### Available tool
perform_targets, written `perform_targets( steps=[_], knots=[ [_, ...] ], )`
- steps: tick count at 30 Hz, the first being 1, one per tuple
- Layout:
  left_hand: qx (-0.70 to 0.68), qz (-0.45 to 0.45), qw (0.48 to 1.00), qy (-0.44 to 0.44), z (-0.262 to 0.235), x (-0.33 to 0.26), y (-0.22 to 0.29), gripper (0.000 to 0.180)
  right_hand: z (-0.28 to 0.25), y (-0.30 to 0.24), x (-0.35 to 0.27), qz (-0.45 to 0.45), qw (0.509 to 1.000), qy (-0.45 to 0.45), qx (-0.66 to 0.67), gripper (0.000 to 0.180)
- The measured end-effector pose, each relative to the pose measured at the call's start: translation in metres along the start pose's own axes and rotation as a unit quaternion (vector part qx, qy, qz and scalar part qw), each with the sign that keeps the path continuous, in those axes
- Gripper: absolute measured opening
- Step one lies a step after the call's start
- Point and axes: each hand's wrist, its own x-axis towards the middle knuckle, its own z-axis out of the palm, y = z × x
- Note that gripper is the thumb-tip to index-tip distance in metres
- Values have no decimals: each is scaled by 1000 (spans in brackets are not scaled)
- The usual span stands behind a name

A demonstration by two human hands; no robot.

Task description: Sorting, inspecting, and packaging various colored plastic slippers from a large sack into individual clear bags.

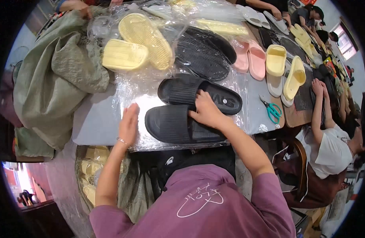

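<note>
A pair of black slide sandals lies side by side in front of me: the nearer slide and the farther slide, both with ribbed straps and toes to the left. My right hand grips them where they meet, its fingers reaching in at the strap edges. To their left, my left hand is upright with fingers stretched out, holding nothing and apart from the slides. Shiny clear plastic covers the table under both hands.
Beyond lie bagged yellow slides and bagged black slides. Pink slides, yellow slides and teal-handled snips are on the right. A green woven sack drapes the left side. Several people work along the right, one seated close.
</note>
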Motion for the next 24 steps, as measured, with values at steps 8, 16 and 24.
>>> perform_targets(
  steps=[8, 16, 24],
  knots=[
    [21, 75, 997, 23, -14, 2, 70, 40, -47, 55, -59, 128, 960, 217, 121, 18],
    [97, 212, 972, -12, 35, 50, 150, 57, -31, 79, -73, 117, 965, 235, -11, 10],
    [140, 130, 979, -72, 68, 54, 133, 66, -42, 80, -67, 94, 985, 139, -36, 8]
  ],
)
